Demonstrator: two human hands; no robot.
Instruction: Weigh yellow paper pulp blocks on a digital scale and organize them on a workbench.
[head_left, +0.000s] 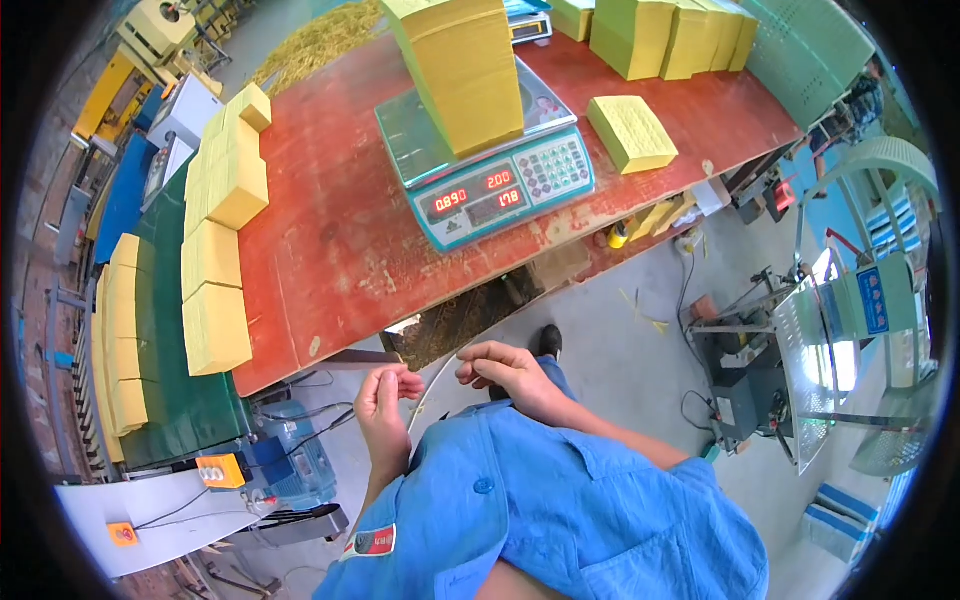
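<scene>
Both my hands hover in front of my blue jacket, just short of the red table's near edge, and touch nothing. My left hand (387, 405) has loosely bent fingers with the thumb apart and holds nothing. My right hand (510, 375) is likewise empty, its fingers half curled and pointing left. Beyond them on the red table (330, 230) stands a digital scale (505, 195) with lit red digits. A tall stack of yellow paper (465, 80) rests on its metal pan. To the scale's right lies a smaller yellow paper bundle (632, 135).
Yellow paper blocks (215, 325) line the table's left edge, beside a green conveyor belt (165, 400) carrying more. Further stacks (640, 40) stand at the back right near a second scale (530, 28). A green machine (880, 300) stands on the right; cables cross the grey floor.
</scene>
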